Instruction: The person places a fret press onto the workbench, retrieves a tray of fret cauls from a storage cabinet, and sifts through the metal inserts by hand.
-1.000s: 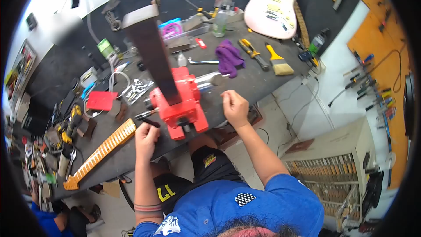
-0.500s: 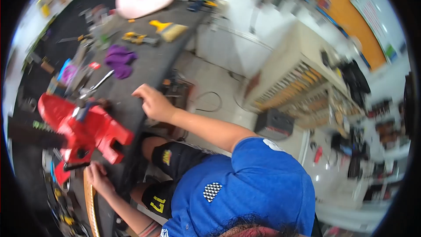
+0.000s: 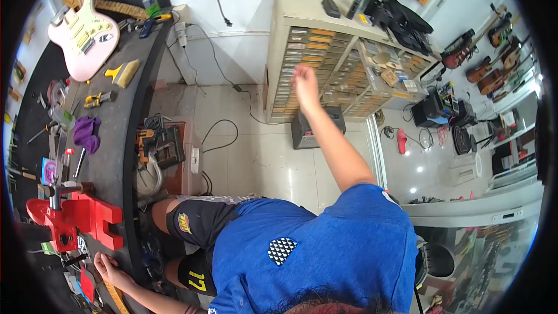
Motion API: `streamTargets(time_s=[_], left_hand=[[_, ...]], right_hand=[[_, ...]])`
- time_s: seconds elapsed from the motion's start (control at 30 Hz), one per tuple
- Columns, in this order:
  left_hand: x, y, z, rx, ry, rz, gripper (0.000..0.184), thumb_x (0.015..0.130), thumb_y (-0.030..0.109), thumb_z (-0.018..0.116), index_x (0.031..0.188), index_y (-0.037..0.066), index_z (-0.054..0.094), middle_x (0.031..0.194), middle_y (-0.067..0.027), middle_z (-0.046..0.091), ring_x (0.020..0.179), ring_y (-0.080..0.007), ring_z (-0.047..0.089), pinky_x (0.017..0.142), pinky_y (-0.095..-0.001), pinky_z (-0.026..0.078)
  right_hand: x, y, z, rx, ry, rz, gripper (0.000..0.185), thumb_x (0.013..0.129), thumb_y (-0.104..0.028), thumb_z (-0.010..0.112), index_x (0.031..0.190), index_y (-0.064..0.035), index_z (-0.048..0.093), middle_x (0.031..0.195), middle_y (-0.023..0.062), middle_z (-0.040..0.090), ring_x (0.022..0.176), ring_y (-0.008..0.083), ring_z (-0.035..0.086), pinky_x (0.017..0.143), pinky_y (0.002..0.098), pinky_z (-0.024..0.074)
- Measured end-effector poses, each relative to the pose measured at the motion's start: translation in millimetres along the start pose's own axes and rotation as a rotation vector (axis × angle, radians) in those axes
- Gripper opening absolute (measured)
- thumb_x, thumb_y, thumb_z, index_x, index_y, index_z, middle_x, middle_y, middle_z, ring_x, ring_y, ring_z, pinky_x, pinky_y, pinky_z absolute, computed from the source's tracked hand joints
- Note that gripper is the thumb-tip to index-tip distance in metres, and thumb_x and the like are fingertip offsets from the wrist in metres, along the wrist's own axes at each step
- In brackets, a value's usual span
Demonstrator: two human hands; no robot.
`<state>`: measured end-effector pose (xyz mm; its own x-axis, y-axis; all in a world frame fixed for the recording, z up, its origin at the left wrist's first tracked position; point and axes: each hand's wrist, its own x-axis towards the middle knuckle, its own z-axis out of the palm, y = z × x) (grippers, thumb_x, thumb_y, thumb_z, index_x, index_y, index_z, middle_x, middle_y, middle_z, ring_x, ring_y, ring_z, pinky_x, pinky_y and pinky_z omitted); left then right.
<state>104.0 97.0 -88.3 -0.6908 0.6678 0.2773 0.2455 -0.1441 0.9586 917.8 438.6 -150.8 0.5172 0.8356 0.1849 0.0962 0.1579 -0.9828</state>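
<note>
At the lower left, my left hand has its fingers curled at the end of a wooden guitar neck, just below a red bench vise on the dark workbench. My fingers partly hide that end. My right hand is raised in the air in front of a drawer cabinet, with fingers loosely bent and nothing visible in them. On the bench beyond the vise are a purple cloth, a yellow-handled brush and a yellow-and-black clamp.
A pink guitar body lies at the bench's far end. Below the bench edge, a bin holds tools and clamps. Cables cross the tiled floor. A black amplifier box stands before the cabinet. Guitars hang at right.
My right hand has swung up and right, away from the bench edge to in front of the cabinet. The view has turned right. My left hand stays by the vise and guitar neck.
</note>
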Motion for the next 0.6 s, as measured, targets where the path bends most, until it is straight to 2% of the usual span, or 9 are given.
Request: streamTargets(time_s=[0.1, 0.17, 0.3, 0.33, 0.43, 0.53, 0.6], left_hand=[[1, 6, 8, 0.001, 0.041, -0.006, 0.020, 0.115, 0.017, 0.066, 0.129, 0.002, 0.066, 0.087, 0.0021, 0.056, 0.072, -0.0047, 0.045, 0.064, -0.0230, 0.037], [5, 3, 4, -0.005, 0.019, -0.010, 0.020, 0.115, 0.016, 0.066, 0.129, 0.001, 0.067, 0.087, 0.0020, 0.057, 0.072, -0.0050, 0.045, 0.064, -0.0232, 0.038], [4, 5, 1, -0.044, 0.041, -0.009, 0.019, 0.115, 0.016, 0.066, 0.128, 0.002, 0.067, 0.087, 0.0017, 0.058, 0.072, -0.0050, 0.047, 0.064, -0.0226, 0.039], [4, 5, 1, -0.045, 0.049, -0.011, 0.019, 0.115, 0.016, 0.066, 0.128, 0.002, 0.068, 0.087, 0.0017, 0.058, 0.072, -0.0049, 0.048, 0.064, -0.0224, 0.039], [4, 3, 2, -0.053, 0.058, -0.008, 0.019, 0.115, 0.016, 0.067, 0.128, 0.002, 0.067, 0.087, 0.0015, 0.059, 0.073, -0.0048, 0.049, 0.064, -0.0219, 0.040], [5, 2, 1, -0.055, 0.036, -0.015, 0.020, 0.115, 0.017, 0.067, 0.128, 0.002, 0.067, 0.088, 0.0012, 0.059, 0.073, -0.0050, 0.050, 0.064, -0.0223, 0.041], [6, 2, -1, -0.054, 0.018, -0.007, 0.020, 0.115, 0.017, 0.067, 0.128, 0.002, 0.067, 0.088, 0.0009, 0.059, 0.074, -0.0052, 0.050, 0.064, -0.0225, 0.041]], right_hand=[[40, -81, -11, 0.172, 0.040, 0.059, 0.027, 0.105, -0.007, 0.059, 0.132, 0.0000, 0.060, 0.120, 0.0088, 0.068, 0.112, 0.0227, 0.069, 0.093, 0.0375, 0.0582], [76, -102, -13, 0.427, 0.037, 0.109, 0.029, 0.107, -0.011, 0.060, 0.133, 0.0023, 0.060, 0.119, 0.0105, 0.069, 0.108, 0.0244, 0.070, 0.089, 0.0390, 0.0591], [127, -100, -22, 0.702, 0.002, 0.274, 0.034, 0.108, -0.017, 0.060, 0.133, 0.0046, 0.060, 0.122, 0.0139, 0.067, 0.105, 0.0275, 0.071, 0.084, 0.0402, 0.0605], [127, -99, -24, 0.577, 0.019, 0.249, 0.034, 0.107, -0.018, 0.060, 0.133, 0.0041, 0.059, 0.128, 0.0165, 0.065, 0.111, 0.0307, 0.072, 0.090, 0.0425, 0.0608], [126, -97, -26, 0.649, 0.065, 0.280, 0.032, 0.107, -0.016, 0.059, 0.132, 0.0046, 0.059, 0.131, 0.0178, 0.065, 0.113, 0.0328, 0.073, 0.090, 0.0441, 0.0618], [125, -100, -34, 0.841, -0.021, 0.211, 0.032, 0.107, -0.013, 0.058, 0.132, 0.0059, 0.059, 0.134, 0.0196, 0.063, 0.115, 0.0337, 0.074, 0.090, 0.0440, 0.0622], [120, -100, -38, 0.823, -0.021, 0.223, 0.029, 0.108, -0.012, 0.055, 0.131, 0.0036, 0.059, 0.135, 0.0195, 0.064, 0.124, 0.0361, 0.071, 0.099, 0.0475, 0.0603]])
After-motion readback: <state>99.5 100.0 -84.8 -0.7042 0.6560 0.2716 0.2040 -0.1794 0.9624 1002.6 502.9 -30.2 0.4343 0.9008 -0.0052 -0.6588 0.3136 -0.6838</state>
